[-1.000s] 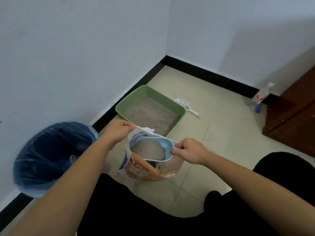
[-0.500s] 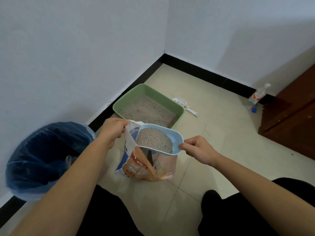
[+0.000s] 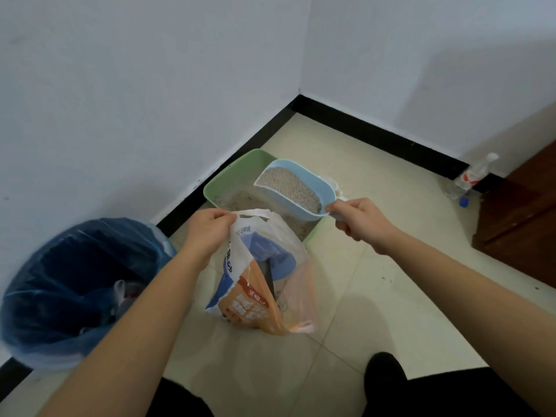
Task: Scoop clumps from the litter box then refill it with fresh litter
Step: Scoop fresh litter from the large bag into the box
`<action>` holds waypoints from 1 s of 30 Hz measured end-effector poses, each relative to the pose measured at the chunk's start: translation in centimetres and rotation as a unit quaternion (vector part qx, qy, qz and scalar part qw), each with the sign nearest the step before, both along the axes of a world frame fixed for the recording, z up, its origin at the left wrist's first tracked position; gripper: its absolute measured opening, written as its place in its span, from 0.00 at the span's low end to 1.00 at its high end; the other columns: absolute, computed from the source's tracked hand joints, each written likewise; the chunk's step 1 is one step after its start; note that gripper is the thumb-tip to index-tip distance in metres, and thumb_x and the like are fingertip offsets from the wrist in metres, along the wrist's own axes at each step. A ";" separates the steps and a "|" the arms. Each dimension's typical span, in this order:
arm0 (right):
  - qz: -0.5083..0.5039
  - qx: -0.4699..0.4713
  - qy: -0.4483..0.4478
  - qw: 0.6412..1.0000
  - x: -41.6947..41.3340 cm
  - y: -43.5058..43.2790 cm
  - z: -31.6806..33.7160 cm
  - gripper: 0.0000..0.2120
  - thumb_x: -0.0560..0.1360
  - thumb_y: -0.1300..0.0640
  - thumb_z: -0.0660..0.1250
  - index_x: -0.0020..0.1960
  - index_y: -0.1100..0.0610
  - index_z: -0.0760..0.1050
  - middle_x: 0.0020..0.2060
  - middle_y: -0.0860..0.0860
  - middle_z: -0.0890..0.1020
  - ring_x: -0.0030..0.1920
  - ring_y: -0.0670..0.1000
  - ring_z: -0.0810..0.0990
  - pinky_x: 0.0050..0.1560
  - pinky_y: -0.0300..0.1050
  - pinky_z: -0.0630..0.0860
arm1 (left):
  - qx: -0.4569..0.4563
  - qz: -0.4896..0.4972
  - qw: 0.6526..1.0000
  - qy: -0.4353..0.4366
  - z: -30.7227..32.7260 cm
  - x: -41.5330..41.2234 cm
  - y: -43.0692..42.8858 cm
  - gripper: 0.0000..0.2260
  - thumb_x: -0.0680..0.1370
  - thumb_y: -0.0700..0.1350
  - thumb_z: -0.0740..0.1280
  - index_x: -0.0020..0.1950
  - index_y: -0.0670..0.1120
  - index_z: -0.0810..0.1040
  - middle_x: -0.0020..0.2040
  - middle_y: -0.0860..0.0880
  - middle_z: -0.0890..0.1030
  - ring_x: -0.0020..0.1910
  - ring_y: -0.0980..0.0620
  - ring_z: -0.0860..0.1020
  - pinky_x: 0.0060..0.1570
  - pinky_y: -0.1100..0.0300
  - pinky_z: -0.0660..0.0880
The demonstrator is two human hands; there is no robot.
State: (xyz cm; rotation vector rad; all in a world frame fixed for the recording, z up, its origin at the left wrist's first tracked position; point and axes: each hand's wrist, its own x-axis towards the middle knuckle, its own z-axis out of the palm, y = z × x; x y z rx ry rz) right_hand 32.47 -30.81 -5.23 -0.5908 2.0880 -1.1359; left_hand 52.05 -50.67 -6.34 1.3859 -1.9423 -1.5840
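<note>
A green litter box [image 3: 224, 179] with a thin layer of grey litter sits on the floor against the left wall. My right hand [image 3: 359, 219] grips the handle of a light blue scoop [image 3: 313, 182] full of grey litter, held level above the box. My left hand [image 3: 209, 228] pinches the top edge of the open litter bag [image 3: 261, 284], which stands on the tiles in front of the box. Most of the white slotted scoop behind the blue one is hidden.
A bin lined with a blue bag [image 3: 81, 290] stands at the left by the wall. A plastic bottle [image 3: 471, 176] and a blue cap [image 3: 464, 202] lie near the brown wooden furniture [image 3: 523, 218] at right. My dark-clothed legs fill the bottom edge.
My right hand has lifted the full blue scoop out of the bag and carried it forward over the litter box. My left hand still holds the bag's edge.
</note>
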 end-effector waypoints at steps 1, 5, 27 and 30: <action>-0.014 0.013 -0.002 1.000 -0.7 -0.9 -0.6 0.15 0.75 0.50 0.67 0.35 0.59 0.73 0.29 0.56 0.70 0.27 0.50 0.63 0.27 0.42 0.60 | -0.008 -0.002 1.000 -0.001 -0.1 0.0 0.0 0.06 0.79 0.43 0.66 0.47 0.44 0.83 0.38 0.51 0.78 0.34 0.56 0.73 0.33 0.62 0.69; -0.060 0.069 0.042 0.995 -3.4 -5.4 -5.3 0.18 0.74 0.42 0.66 0.35 0.56 0.74 0.29 0.54 0.71 0.28 0.52 0.66 0.30 0.44 0.63 | -0.041 -0.022 0.999 -0.005 -1.0 -0.3 -0.1 0.09 0.80 0.44 0.65 0.41 0.47 0.82 0.37 0.49 0.80 0.32 0.55 0.74 0.35 0.61 0.70; 0.276 0.402 0.493 0.720 -3.9 -9.2 -14.0 0.17 0.77 0.61 0.64 0.66 0.58 0.71 0.52 0.54 0.82 0.50 0.56 0.82 0.41 0.47 0.74 | -0.049 0.022 0.999 0.000 -3.1 -0.4 -1.0 0.10 0.79 0.43 0.65 0.39 0.46 0.82 0.33 0.50 0.79 0.32 0.55 0.74 0.35 0.60 0.71; 0.275 0.419 0.450 0.739 -3.0 -7.4 -14.5 0.16 0.76 0.64 0.64 0.63 0.57 0.72 0.53 0.54 0.82 0.53 0.55 0.82 0.42 0.46 0.72 | -0.057 0.022 0.998 -0.004 -3.2 -0.2 -0.9 0.11 0.79 0.44 0.65 0.39 0.43 0.82 0.30 0.50 0.76 0.32 0.53 0.72 0.34 0.60 0.69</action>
